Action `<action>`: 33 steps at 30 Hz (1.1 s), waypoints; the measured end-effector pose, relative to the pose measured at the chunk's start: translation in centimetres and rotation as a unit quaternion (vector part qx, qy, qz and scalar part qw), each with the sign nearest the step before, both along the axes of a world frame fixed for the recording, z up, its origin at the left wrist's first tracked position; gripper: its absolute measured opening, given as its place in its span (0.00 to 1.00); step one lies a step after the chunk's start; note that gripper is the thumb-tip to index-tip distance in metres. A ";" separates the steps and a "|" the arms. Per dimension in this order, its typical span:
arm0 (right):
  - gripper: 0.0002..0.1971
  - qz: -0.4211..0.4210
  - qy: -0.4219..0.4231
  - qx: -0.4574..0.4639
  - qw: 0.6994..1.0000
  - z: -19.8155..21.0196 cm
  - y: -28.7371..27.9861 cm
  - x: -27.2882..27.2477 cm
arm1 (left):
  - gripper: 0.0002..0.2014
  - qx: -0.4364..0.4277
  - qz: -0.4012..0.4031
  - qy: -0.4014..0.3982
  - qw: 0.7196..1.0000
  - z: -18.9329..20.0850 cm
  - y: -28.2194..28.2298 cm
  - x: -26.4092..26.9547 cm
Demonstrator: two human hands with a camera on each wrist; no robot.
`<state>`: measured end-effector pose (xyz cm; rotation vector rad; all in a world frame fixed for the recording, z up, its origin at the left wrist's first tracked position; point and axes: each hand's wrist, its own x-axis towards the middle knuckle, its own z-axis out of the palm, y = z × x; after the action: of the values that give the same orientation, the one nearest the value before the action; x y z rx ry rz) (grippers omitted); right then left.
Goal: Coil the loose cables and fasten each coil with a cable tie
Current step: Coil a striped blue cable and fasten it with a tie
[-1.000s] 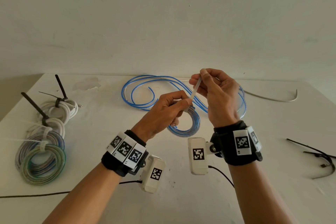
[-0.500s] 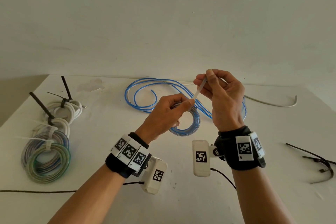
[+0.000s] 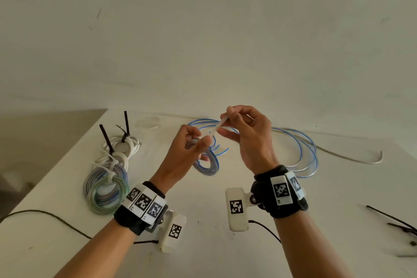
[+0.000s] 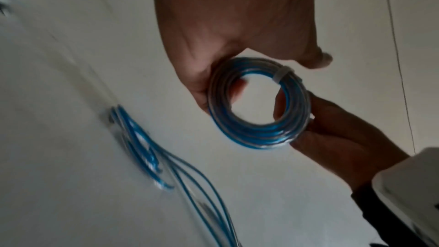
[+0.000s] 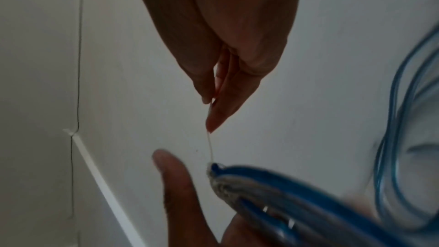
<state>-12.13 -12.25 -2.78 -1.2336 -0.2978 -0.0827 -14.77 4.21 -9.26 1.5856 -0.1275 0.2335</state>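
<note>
I see my left hand holding a small blue coil above the table — tight glossy loops, a pale cable tie banding them. My right hand pinches the tie's tail, apparently taut.

A white bench carries tied cable coils at nine o'clock, loose blue cable at one o'clock, a white cable beyond it, and black cable ties at three o'clock.
</note>
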 end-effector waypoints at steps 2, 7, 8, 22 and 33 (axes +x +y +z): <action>0.07 0.004 0.001 0.012 1.000 0.4 1.6 -0.3 | 0.45 0.061 0.018 0.019 0.998 0.3 1.1 -0.8; 0.11 0.018 -0.014 -0.028 0.999 -0.4 6.0 -0.6 | 0.27 0.149 0.096 0.123 0.976 -0.1 4.6 -0.9; 0.12 0.029 -0.016 -0.041 0.999 -0.7 6.5 -0.5 | 0.21 0.159 0.094 0.139 0.973 0.1 5.5 -1.0; 0.04 0.218 0.086 -0.387 0.892 -9.9 11.1 1.3 | 0.15 0.190 0.073 0.249 0.947 0.5 12.7 -1.1; 0.11 0.183 0.254 -0.342 0.886 -11.3 12.4 2.6 | 0.34 0.464 0.161 0.207 0.846 0.2 11.9 -0.7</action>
<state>-9.55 0.12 -14.11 -1.8158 -0.0876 0.7235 -15.46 16.09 -9.02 2.5932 0.4394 0.0732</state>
